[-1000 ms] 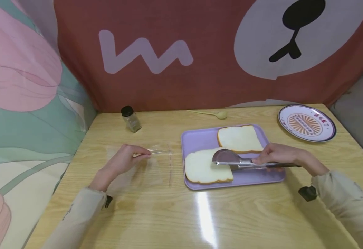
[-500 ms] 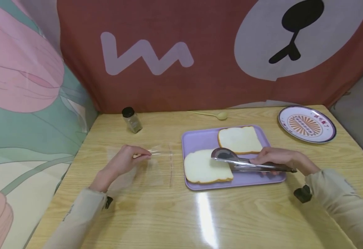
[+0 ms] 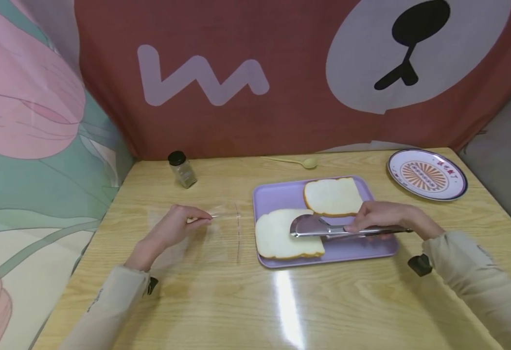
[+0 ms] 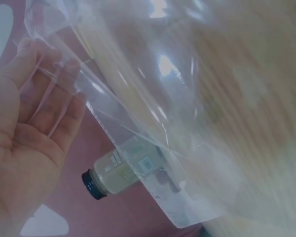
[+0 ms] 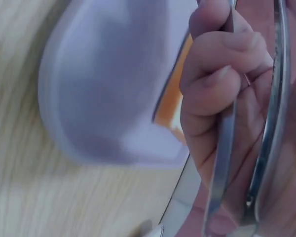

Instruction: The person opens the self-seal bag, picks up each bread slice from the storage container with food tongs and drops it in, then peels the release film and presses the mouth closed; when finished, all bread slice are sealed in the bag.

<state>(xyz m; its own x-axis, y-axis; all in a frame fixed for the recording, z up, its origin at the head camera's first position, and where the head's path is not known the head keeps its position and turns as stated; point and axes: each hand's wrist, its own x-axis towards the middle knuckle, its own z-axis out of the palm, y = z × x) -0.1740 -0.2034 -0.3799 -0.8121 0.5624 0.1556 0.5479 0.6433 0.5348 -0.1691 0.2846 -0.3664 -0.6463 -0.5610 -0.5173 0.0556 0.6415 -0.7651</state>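
- Tongs (image 3: 335,231) sit in the right hand (image 3: 382,217), fingers curled round them, their upper head over the near bread slice (image 3: 277,234).
- That slice covers part of the purple tray's (image 3: 276,198) left edge; resting or raised, unclear.
- Far bread slice (image 3: 334,196) lies on the tray.
- Left hand (image 3: 174,227) pinches clear plastic (image 3: 222,240) over the surface (image 3: 220,306).

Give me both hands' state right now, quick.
Left hand: closed, pinching the edge of the clear plastic.
Right hand: closed, gripping the metal tongs.
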